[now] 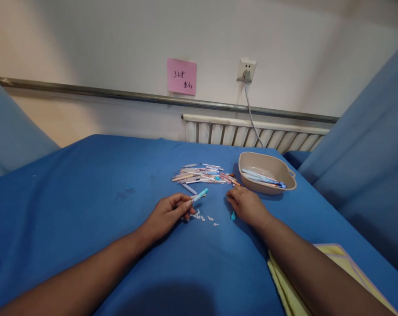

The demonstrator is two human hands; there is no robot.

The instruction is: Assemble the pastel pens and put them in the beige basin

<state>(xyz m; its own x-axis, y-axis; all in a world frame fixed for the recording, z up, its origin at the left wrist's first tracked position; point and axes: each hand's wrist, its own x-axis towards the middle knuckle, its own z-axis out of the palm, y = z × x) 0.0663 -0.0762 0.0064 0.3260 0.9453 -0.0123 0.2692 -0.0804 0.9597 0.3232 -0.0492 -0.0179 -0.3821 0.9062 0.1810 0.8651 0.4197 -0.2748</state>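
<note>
My left hand (174, 209) is closed around a pale turquoise pen (200, 195), its brighter end tilted up and to the right. Below that hand lie several small white plastic pieces (203, 218) on the blue cloth. My right hand (247, 202) rests low over the cloth, fingers curled together. A tiny light bit seems to show at its fingertips, too small to name. Just under those fingers is a small turquoise piece (233, 216). Beyond both hands lies a loose pile of pens and slim pen parts (199, 174), mostly pink, white and orange.
A beige plastic basket (286, 189) stands right of the pile, with several blue-and-white pens inside. A yellow cloth (329, 251) lies under my right forearm. Behind the blue-covered surface (87, 184) are a radiator (228, 131), a metal rail (120, 91) and a plugged-in cable (250, 105).
</note>
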